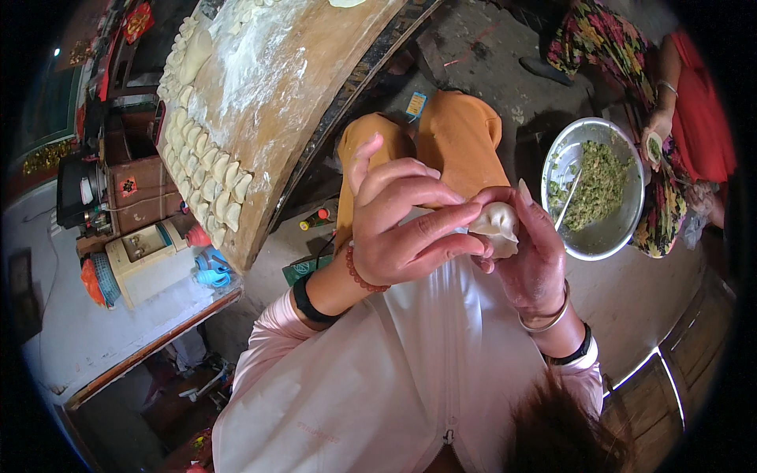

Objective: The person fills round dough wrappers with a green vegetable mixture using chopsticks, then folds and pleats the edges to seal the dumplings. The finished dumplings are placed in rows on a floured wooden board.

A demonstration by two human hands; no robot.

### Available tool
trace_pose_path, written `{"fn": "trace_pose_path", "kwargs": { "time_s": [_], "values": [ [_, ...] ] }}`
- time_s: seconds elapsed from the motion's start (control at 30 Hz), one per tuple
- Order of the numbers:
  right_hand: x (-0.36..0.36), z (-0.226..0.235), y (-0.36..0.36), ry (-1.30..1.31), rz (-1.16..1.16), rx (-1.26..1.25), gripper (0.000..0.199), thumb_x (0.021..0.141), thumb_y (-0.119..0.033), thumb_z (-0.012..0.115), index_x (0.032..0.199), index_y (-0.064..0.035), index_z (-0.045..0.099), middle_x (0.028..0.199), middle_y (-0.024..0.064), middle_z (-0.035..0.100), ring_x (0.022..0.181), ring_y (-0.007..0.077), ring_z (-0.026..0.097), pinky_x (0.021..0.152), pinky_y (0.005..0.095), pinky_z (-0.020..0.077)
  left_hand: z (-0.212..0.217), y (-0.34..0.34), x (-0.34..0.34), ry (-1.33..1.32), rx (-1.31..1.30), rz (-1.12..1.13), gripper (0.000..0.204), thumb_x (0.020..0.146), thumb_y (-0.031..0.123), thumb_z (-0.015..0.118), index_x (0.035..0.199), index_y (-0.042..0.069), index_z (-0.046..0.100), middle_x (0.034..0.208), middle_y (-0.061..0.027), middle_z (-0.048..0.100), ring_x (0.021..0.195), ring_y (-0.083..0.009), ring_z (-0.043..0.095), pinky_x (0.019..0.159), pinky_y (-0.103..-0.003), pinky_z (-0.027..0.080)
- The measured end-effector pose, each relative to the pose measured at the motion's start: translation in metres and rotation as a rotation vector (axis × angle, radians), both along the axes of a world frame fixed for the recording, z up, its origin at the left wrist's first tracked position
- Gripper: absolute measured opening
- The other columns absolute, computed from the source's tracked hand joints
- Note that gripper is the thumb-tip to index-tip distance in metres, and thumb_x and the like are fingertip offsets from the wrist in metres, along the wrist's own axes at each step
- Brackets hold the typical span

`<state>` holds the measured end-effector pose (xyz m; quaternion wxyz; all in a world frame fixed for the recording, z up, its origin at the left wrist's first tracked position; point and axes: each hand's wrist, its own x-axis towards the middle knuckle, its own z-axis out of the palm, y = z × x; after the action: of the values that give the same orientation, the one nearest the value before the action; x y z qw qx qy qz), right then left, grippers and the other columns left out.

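A floured wooden board (315,87) is seen at upper left, its edge lined with rows of folded dumplings (206,169). To the right, a metal bowl (623,229) of chopped green filling (599,185) is set beside another person's hand (656,130). At centre, the left hand (402,225) is closed, fingers pinched onto a pale dumpling (497,227), and the right hand (528,256) is clamped on the same dumpling from the other side, above the lap.
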<state>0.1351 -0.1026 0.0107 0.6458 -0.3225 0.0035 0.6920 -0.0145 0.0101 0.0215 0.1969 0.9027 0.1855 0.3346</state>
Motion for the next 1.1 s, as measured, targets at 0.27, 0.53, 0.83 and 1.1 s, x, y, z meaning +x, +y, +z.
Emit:
{"fn": "trace_pose_path", "kwargs": {
  "time_s": [0.27,0.53,0.83,1.1],
  "values": [
    [-0.002,-0.009,-0.001,0.063,0.009,0.074,0.053,0.106,-0.041,0.036,0.114,0.0057,0.058,0.085,0.0077,0.062,0.069,0.0123,0.056,0.057,0.0257,0.0456,-0.011,-0.003,0.002,-0.065,0.032,-0.012,0.013,0.072,0.018,0.08,0.083,0.021,0.074,0.084,0.0066,0.063,0.087,-0.0176,0.058,0.11,-0.051,0.026],
    [-0.005,-0.006,0.005,0.079,-0.137,0.098,0.062,0.104,-0.05,0.03,0.138,0.0012,0.041,0.132,0.0196,0.054,0.114,0.0278,0.058,0.1,0.0414,0.0446,-0.011,0.01,-0.002,-0.122,-0.164,-0.039,0.036,0.073,0.04,0.081,0.09,0.011,0.069,0.086,-0.0037,0.063,0.082,-0.024,0.06,0.083,-0.042,0.043],
    [-0.014,0.0,0.005,-0.005,-0.183,0.133,0.068,0.104,-0.053,0.029,0.147,-0.0008,0.032,0.14,0.0176,0.048,0.131,0.0284,0.046,0.111,0.0411,0.0327,-0.004,0.0,0.007,0.237,-0.223,-0.154,0.022,0.088,0.022,0.066,0.072,0.011,0.057,0.069,-0.0021,0.06,0.064,-0.0227,0.055,0.072,-0.035,0.035],
    [-0.016,-0.001,0.003,-0.159,-0.142,0.134,0.07,0.104,-0.051,0.028,0.148,0.0036,0.03,0.145,0.0186,0.044,0.134,0.0273,0.044,0.112,0.0398,0.0333,-0.015,-0.003,0.019,0.127,-0.161,-0.105,0.013,0.084,0.019,0.068,0.08,0.01,0.059,0.071,0.0009,0.056,0.065,-0.0216,0.053,0.068,-0.037,0.032]
  ]
}}
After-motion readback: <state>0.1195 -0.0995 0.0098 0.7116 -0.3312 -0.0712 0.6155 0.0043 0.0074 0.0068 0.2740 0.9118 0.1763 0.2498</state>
